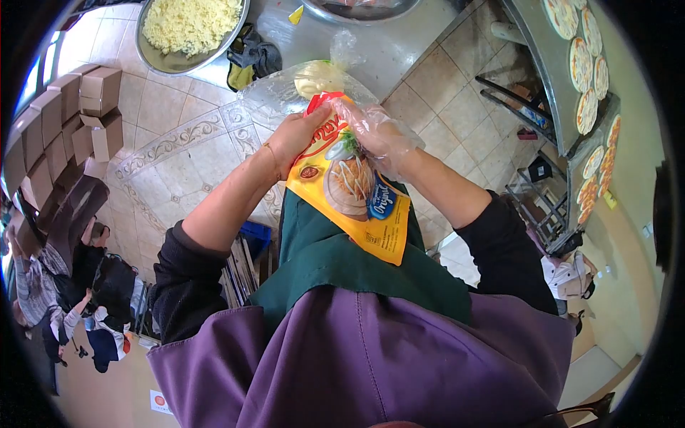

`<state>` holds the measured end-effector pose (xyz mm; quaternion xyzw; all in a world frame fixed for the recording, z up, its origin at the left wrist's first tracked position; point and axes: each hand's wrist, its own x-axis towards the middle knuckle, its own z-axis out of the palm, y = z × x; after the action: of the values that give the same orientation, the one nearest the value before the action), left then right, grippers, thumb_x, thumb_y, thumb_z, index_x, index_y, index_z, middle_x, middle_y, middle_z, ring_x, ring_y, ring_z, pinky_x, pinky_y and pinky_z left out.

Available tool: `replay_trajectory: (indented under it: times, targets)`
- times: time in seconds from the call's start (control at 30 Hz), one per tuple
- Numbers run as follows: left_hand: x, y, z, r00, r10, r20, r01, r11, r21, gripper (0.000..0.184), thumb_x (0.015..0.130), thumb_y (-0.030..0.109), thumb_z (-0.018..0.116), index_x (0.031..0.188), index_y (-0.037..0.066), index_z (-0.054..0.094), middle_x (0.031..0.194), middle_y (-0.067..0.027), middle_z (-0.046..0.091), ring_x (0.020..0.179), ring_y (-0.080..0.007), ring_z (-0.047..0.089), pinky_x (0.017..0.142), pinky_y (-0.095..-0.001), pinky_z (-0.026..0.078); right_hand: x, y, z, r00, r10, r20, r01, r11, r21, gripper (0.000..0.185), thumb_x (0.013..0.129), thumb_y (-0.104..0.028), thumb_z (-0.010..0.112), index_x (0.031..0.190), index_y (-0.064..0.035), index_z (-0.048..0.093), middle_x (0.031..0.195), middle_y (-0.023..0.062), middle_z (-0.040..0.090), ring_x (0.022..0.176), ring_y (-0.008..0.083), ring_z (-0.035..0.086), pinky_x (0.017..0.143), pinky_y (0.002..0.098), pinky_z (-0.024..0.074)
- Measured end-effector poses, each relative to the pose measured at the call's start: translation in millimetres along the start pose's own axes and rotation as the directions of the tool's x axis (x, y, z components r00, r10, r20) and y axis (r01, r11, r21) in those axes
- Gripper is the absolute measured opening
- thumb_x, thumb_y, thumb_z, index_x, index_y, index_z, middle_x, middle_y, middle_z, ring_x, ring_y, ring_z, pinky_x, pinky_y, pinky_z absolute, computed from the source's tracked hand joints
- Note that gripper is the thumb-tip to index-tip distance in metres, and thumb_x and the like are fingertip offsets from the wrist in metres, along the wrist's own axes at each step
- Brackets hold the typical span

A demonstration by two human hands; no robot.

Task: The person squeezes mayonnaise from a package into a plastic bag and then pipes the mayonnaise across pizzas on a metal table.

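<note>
Both hands grip a yellow and red mayonnaise pouch (349, 189), tilted with its upper end away from me and its wide end hanging over my green apron. My bare left hand (296, 139) is closed on the pouch's left edge near the top. On the opposite edge, my right hand (374, 135), in a loose clear plastic glove, is closed too. Just beyond the pouch's top, a clear plastic bag (267, 89) lies at the table edge with a pale creamy mass (317, 78) in it. Whether the pouch touches the bag I cannot tell.
A metal bowl of grated cheese (189, 28) stands on the steel table (385, 46), with a dark cloth (253, 57) beside it. Another metal bowl (367, 11) is at the back. Pizzas (581, 64) line the right-hand counter. Cardboard boxes (100, 93) are stacked left; people (107, 307) are lower left.
</note>
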<state>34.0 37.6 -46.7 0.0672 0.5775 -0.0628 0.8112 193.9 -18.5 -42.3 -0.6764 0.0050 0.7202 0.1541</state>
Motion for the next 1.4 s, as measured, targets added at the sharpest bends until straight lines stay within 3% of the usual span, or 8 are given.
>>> replay_trajectory:
  times: [0.07,0.6,0.73,0.9,1.0,1.17,1.27,1.4]
  targets:
    - [-0.6,-0.5,1.8,1.0,0.014,-0.011,-0.015,1.0,-0.002,0.037,0.102,0.038,0.064,0.106,0.001,0.067,0.093,-0.0116,0.076,0.072,-0.0192,0.074,0.064,-0.0319,0.062,23.0,16.9,-9.7,0.994,-0.096,0.057,0.103,0.986,-0.135,0.049,0.105,-0.045,0.057,0.121,0.0007,0.06,0.108,0.0103,0.069,0.095,0.016,0.069,0.082,0.0321,0.0587]
    - [4.7,-13.9,3.3,0.998,0.055,-0.037,-0.057,0.997,-0.044,0.04,0.102,0.038,0.063,0.108,-0.002,0.067,0.094,-0.0128,0.075,0.072,-0.0203,0.074,0.065,-0.0341,0.063,53.5,52.4,-23.9,0.963,-0.27,-0.023,0.261,0.948,-0.183,0.06,0.097,-0.051,0.067,0.123,0.0034,0.059,0.11,0.0126,0.069,0.089,0.0173,0.07,0.075,0.0326,0.06]
    - [9.5,-20.9,-6.1,0.997,0.042,0.062,-0.032,0.986,-0.163,0.04,0.103,0.039,0.061,0.113,0.0,0.066,0.097,-0.0131,0.076,0.076,-0.0188,0.075,0.068,-0.033,0.063,20.5,29.6,-24.3,0.965,-0.236,0.111,0.251,0.955,-0.158,0.059,0.098,-0.049,0.066,0.124,0.0039,0.059,0.112,0.012,0.069,0.095,0.0162,0.069,0.082,0.0306,0.0577]
    - [-8.3,-22.6,-20.2,0.985,0.109,0.137,-0.116,0.992,0.042,0.038,0.102,0.033,0.061,0.12,0.0,0.064,0.105,-0.0124,0.075,0.082,-0.016,0.075,0.074,-0.0298,0.062,3.0,25.3,-33.0,0.945,-0.203,0.258,0.245,0.959,-0.141,0.058,0.099,-0.047,0.065,0.125,0.0043,0.059,0.114,0.0115,0.069,0.101,0.0151,0.068,0.09,0.0287,0.0554]
    - [-27.8,-24.4,-27.4,0.975,0.169,0.142,-0.183,0.979,0.094,0.038,0.1,0.025,0.062,0.127,-0.002,0.061,0.105,-0.0107,0.075,0.083,-0.016,0.075,0.072,-0.0287,0.062,2.7,27.4,-43.2,0.814,-0.306,0.493,0.395,0.915,-0.084,0.065,0.099,-0.053,0.059,0.134,0.0014,0.059,0.125,0.0182,0.068,0.116,0.03,0.065,0.103,0.0367,0.0469]
    - [-38.5,-34.2,-29.4,0.967,0.21,0.145,-0.218,0.975,0.038,0.041,0.098,0.018,0.062,0.134,0.0,0.056,0.116,-0.0111,0.071,0.094,-0.0155,0.072,0.084,-0.03,0.059,-3.7,20.0,-54.8,0.713,-0.556,0.427,0.696,0.491,-0.524,0.042,0.101,-0.036,0.06,0.125,-0.0018,0.065,0.118,0.0221,0.07,0.106,0.0345,0.068,0.092,0.0422,0.0528]
    - [-41.5,-40.6,-22.7,0.959,0.271,0.087,-0.282,0.948,0.146,0.044,0.096,0.015,0.064,0.136,0.0,0.054,0.12,-0.0102,0.069,0.102,-0.0146,0.069,0.091,-0.0305,0.056,-6.4,17.6,-65.5,0.541,-0.668,0.511,0.812,0.258,-0.523,0.037,0.101,-0.033,0.062,0.12,-0.0019,0.067,0.106,0.0242,0.071,0.095,0.0395,0.069,0.082,0.0462,0.0541]
    - [-52.1,-47.3,-14.8,0.941,0.327,0.088,-0.338,0.92,0.198,0.047,0.094,0.013,0.065,0.138,0.0,0.053,0.122,-0.0082,0.068,0.108,-0.0139,0.064,0.098,-0.0309,0.05,-8.4,18.8,-72.4,0.437,-0.732,0.523,0.876,0.215,-0.431,0.031,0.1,-0.027,0.063,0.116,-0.0011,0.068,0.094,0.0229,0.071,0.083,0.0406,0.069,0.073,0.0471,0.0537]
